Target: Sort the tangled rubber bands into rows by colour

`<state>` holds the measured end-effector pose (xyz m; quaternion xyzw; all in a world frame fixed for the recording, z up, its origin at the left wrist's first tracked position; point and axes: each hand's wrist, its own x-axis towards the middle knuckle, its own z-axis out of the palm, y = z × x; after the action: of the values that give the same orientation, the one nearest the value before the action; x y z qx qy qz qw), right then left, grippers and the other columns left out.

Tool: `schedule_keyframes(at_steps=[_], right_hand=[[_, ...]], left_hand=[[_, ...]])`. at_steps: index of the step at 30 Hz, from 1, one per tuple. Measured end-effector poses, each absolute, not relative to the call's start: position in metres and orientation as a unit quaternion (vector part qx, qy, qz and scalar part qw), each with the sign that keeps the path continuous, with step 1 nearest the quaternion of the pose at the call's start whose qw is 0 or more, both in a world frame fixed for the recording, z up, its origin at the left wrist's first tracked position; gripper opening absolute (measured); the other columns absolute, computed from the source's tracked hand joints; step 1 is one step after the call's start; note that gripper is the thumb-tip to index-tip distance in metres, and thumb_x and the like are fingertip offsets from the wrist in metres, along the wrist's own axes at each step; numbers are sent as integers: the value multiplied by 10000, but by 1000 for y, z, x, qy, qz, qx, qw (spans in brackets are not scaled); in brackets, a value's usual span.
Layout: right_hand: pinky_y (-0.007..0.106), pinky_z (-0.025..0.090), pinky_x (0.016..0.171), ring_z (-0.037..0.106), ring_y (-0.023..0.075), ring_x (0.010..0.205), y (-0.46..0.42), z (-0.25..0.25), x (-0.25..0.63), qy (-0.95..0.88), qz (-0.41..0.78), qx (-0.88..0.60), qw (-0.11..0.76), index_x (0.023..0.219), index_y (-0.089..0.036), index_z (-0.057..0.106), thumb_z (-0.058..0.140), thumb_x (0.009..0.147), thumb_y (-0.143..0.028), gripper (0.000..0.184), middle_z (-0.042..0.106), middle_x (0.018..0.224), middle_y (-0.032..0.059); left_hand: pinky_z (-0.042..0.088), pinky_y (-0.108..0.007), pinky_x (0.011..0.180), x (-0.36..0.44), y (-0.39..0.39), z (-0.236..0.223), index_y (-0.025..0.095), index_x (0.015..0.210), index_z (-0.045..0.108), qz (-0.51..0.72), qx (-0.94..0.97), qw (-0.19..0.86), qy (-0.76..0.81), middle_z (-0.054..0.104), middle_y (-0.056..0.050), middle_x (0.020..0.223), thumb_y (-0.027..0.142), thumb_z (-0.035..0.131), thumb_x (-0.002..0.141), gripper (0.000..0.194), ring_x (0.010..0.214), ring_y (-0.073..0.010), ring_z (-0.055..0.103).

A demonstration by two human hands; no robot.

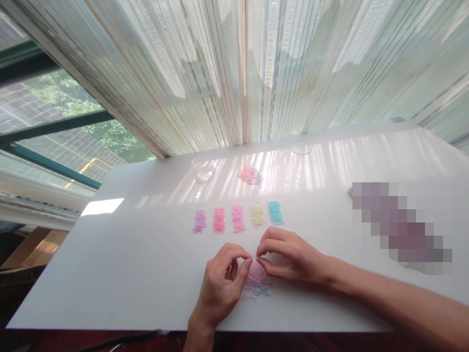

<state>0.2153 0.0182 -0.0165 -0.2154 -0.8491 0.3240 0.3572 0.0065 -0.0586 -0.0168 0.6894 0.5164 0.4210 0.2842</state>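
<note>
Loosely heaped, the nearest strands (261,284) show pink and bluish.

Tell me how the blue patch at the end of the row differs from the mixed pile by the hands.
The blue patch is one colour; the mixed pile shows pink, purple and bluish pieces.
The blue patch is a tidy, upright rectangle; the mixed pile is a loose heap.
The blue patch is fully visible; the hands partly cover the mixed pile.
Both lie on the white table.

sunlight (340,159) through a striped curtain (234,73) streaks the white table (146,264)
</note>
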Motion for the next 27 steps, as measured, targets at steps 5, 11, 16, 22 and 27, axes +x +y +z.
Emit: schedule_keyframes(at_steps=[5, 11, 16, 22, 27], right_hand=[[245, 494, 654, 597, 145, 730, 19, -16, 216, -850, 325, -216, 354, 909, -192, 679, 599, 935, -175, 85, 635, 818, 30], [253, 515, 684, 625, 153, 763, 19, -17, 217, -847, 328, -204, 364, 995, -191, 705, 627, 962, -206, 86, 657, 862, 44], [255, 522, 687, 630, 155, 770, 18, -16, 216, -844, 328, -200, 373, 1030, -185, 710, 643, 951, -211, 106, 662, 876, 49], [242, 518, 680, 625, 146, 757, 19, -17, 216, -848, 319, -197, 374, 986, -189, 716, 610, 971, -196, 107, 647, 855, 45], [241, 501, 662, 608, 144, 735, 19, -17, 215, -849, 317, -215, 364, 923, -195, 701, 599, 942, -164, 109, 633, 827, 34]], left_hand=[[460, -207, 559, 5, -59, -19, 196, 978, 654, 413, 691, 285, 521, 650, -25, 880, 160, 599, 991, 68, 620, -106, 528], [452, -207, 581, 5, -59, -19, 205, 998, 649, 404, 699, 281, 519, 652, -19, 897, 152, 590, 1005, 79, 649, -108, 539], [449, -205, 587, 5, -58, -19, 210, 1014, 641, 406, 703, 273, 515, 649, -10, 906, 134, 587, 1004, 95, 649, -104, 535], [453, -207, 597, 6, -57, -22, 213, 1024, 637, 399, 714, 265, 511, 651, -8, 911, 133, 598, 1000, 92, 654, -105, 539], [458, -202, 587, 5, -57, -20, 210, 1000, 628, 413, 710, 250, 513, 639, -5, 886, 127, 592, 998, 91, 646, -105, 539]])
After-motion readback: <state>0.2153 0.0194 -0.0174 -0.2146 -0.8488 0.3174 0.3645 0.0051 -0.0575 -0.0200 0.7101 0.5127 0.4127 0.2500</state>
